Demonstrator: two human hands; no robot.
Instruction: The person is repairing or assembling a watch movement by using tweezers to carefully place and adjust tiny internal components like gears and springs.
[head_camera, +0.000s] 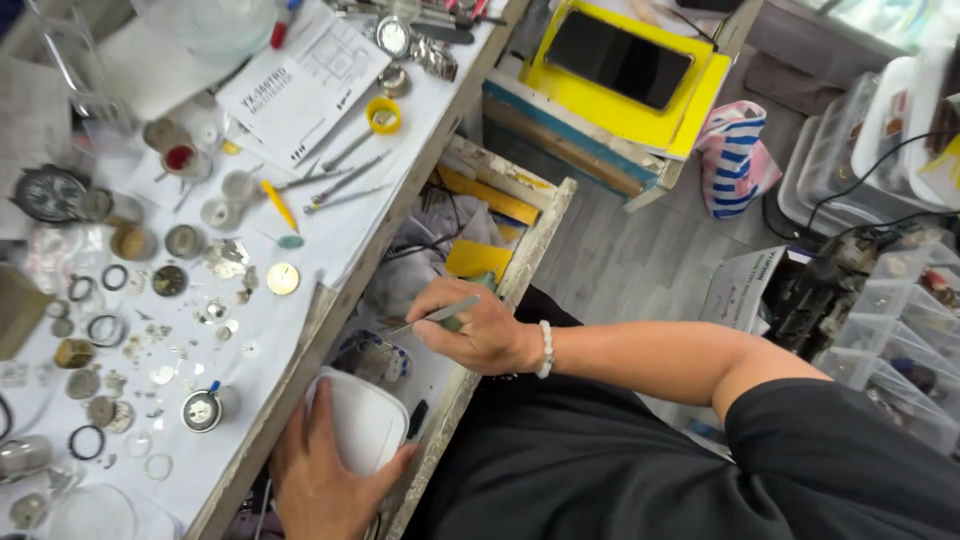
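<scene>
My right hand (478, 328) hovers over an open wooden drawer (540, 225) and pinches slim metal tweezers (435, 316), tips pointing left. It also seems to grip a small green object under the fingers. My left hand (322, 478) rests low in the drawer against a white plastic box (358, 420), fingers spread around its lower edge. A white bead bracelet (547, 348) circles my right wrist.
The white worktop (330, 235) at left is strewn with watch cases, rings, dials and small tools, including a yellow-handled tool (279, 204). A yellow tray with a dark tablet (622, 62) lies beyond the drawer. Clear plastic bins (900, 300) stack at right. A striped bag (735, 158) sits on the floor.
</scene>
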